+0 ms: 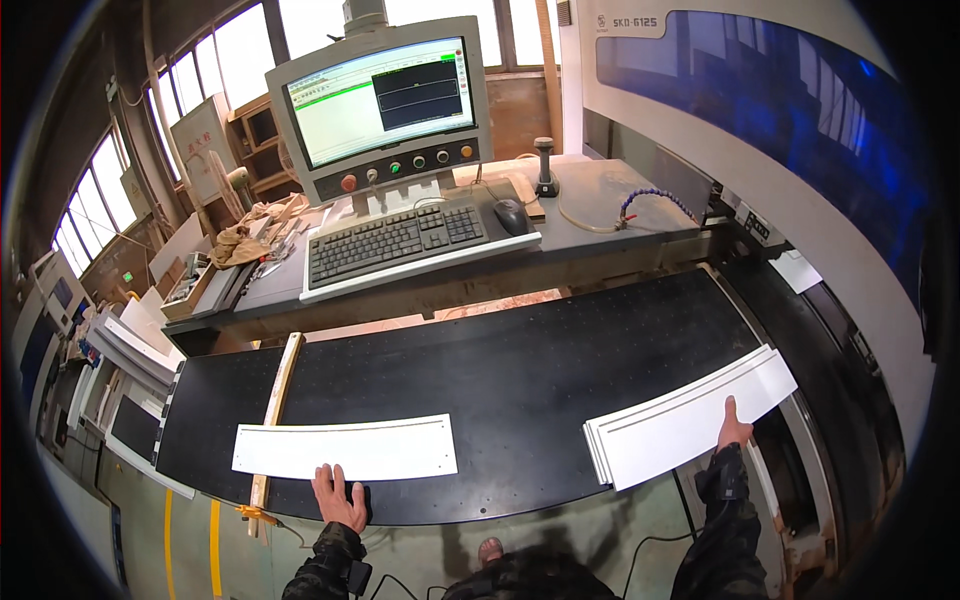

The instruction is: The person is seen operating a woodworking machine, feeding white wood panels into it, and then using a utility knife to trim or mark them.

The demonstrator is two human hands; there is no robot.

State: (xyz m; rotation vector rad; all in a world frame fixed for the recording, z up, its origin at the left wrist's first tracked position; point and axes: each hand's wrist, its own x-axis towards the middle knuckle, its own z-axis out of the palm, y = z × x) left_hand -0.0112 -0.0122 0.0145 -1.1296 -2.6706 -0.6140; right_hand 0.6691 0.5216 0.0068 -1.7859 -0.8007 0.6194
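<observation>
1. Head view: the black table (520, 370) spans the middle and serves as the landmark for every place below.
2. A single white panel (400, 447) lies flat on the left half of the black table, close to its near edge. Small holes show near its ends, and a thin dark line runs along its far side.
3. The left hand (340, 498) is at the near edge of the black table, its fingers extended and slightly spread, fingertips against the panel's near edge. The hand is open, without a closed grip on anything.
4. A stack of white panels (680, 425) lies at the right end of the black table, by its near corner, the layers slightly fanned at the left end.
5. The right hand (735, 430) is at the near side of that stack, one digit laid on the top panel. The other fingers are hidden, so I cannot tell how far they are closed or whether they grip.
6. A wooden strip (282, 380) crosses the left part of the black table and passes under the single panel.
7. Beyond the black table's far edge are a keyboard (395, 245), a mouse (511, 217) and a lit monitor (340, 130).
</observation>
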